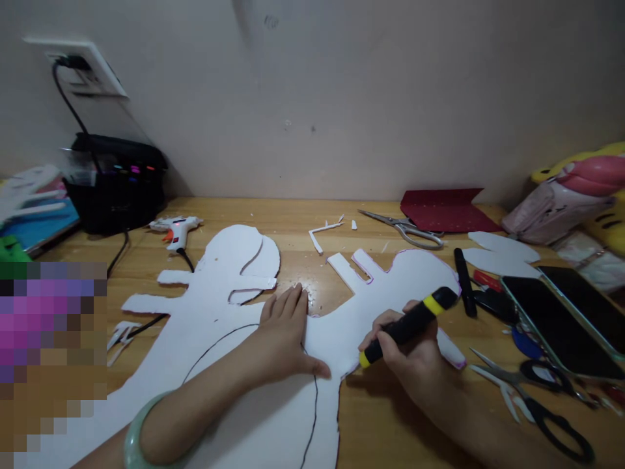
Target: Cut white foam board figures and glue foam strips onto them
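Observation:
A large white foam-board cutout [229,286] with finger-like tabs and a drawn black curve lies across the wooden table [390,423]. My left hand [286,332] lies flat on it, fingers stretched out, pressing it down; a pale green bangle sits on that wrist. My right hand [415,355] is closed around a black craft knife with yellow bands [407,326], its tip at the cutout's right edge. A second white cutout piece [410,273] with a purple outline continues under the knife.
A glue gun [176,231] and a black box [117,182] stand at the back left. Silver scissors [405,229], a dark red folder [446,210], a black marker [463,280], two phones [561,322] and black-handled scissors [537,397] crowd the right side.

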A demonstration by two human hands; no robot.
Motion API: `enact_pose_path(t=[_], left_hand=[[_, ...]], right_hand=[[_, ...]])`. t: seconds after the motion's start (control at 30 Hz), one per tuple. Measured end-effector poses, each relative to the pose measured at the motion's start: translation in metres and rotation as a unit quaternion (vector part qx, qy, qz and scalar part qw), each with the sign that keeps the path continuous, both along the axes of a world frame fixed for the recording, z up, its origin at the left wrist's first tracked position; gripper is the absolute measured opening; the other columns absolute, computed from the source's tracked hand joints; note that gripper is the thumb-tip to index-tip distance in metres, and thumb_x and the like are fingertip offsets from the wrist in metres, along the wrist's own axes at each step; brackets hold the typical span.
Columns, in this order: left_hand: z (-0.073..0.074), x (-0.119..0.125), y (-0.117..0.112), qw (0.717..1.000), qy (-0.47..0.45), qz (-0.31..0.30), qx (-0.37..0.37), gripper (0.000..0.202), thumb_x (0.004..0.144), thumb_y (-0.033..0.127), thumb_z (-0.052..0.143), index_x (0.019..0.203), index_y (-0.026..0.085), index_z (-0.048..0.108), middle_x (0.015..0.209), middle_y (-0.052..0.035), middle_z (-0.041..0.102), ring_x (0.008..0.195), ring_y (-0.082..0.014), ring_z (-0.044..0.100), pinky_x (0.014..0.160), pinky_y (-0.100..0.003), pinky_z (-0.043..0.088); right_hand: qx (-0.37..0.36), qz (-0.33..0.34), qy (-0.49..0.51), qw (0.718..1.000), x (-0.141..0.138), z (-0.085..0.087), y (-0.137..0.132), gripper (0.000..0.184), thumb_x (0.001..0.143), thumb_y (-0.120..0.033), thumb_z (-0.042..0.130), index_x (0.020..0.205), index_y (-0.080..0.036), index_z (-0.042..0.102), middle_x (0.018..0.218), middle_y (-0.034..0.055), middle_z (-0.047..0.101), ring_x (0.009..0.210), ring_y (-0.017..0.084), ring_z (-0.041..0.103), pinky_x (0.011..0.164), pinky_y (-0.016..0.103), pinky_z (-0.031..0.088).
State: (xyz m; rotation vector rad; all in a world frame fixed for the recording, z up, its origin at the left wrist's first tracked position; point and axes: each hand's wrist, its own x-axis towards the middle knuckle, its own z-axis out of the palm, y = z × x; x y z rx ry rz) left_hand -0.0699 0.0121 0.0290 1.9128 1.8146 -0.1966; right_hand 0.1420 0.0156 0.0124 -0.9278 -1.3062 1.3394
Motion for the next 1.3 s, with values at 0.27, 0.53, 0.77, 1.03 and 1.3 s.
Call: enact_pose_path(t=[0.27, 0.53, 0.77, 1.03, 1.3], left_hand=[[0.006, -0.001, 0.0, 1.0, -0.006, -0.006, -0.025, 0.137, 0.059, 0.074, 0.075, 0.157, 0.002, 0.012, 0.162, -0.024, 0.003, 0.15, -0.0385, -0.002, 0.12, -0.055, 0.006], [0.003, -0.001, 0.0, 1.0, -0.008, -0.008, -0.016, 0.138, 0.057, 0.077, 0.075, 0.157, 0.003, 0.015, 0.162, -0.0256, 0.005, 0.15, -0.0399, 0.0, 0.12, -0.056, 0.006], [-0.004, -0.002, 0.0, 1.0, -0.011, -0.008, 0.002, 0.136, 0.057, 0.077, 0.074, 0.158, 0.008, 0.014, 0.162, -0.0264, 0.007, 0.149, -0.0429, 0.0, 0.118, -0.06, 0.007], [0.004, 0.0, 0.0, 1.0, -0.008, -0.005, -0.013, 0.136, 0.059, 0.075, 0.074, 0.157, 0.003, 0.013, 0.162, -0.0263, 0.005, 0.15, -0.0404, -0.001, 0.119, -0.057, 0.006], [-0.005, -0.003, -0.001, 1.0, -0.006, -0.009, 0.002, 0.137, 0.058, 0.079, 0.072, 0.157, 0.005, 0.014, 0.162, -0.0265, 0.006, 0.149, -0.0426, 0.0, 0.119, -0.059, 0.007]], right_hand=[[0.008, -0.006, 0.021, 1.0, 0.01, 0.001, 0.003, 0.04, 0.077, -0.009, 0.06, 0.09, -0.031, 0.029, 0.063, -0.0147, 0.061, 0.045, 0.013, 0.066, 0.049, 0.023, 0.053], [-0.07, 0.006, 0.136, 0.988, 0.004, 0.002, -0.003, 0.037, 0.088, -0.033, 0.069, 0.102, -0.033, 0.036, 0.081, -0.0097, 0.064, 0.063, 0.015, 0.071, 0.073, 0.039, 0.064], [-0.08, -0.011, 0.133, 0.988, -0.002, -0.007, 0.004, 0.034, 0.089, -0.035, 0.068, 0.102, -0.032, 0.036, 0.082, -0.0096, 0.061, 0.067, 0.014, 0.071, 0.084, 0.044, 0.062], [-0.069, 0.005, 0.125, 0.99, 0.0, -0.008, 0.002, 0.032, 0.092, -0.033, 0.065, 0.103, -0.032, 0.035, 0.081, -0.0101, 0.06, 0.067, 0.012, 0.07, 0.086, 0.041, 0.06], [-0.06, 0.001, 0.13, 0.99, -0.001, -0.007, 0.0, 0.032, 0.091, -0.032, 0.064, 0.107, -0.035, 0.036, 0.085, -0.0104, 0.06, 0.07, 0.013, 0.071, 0.085, 0.042, 0.061]])
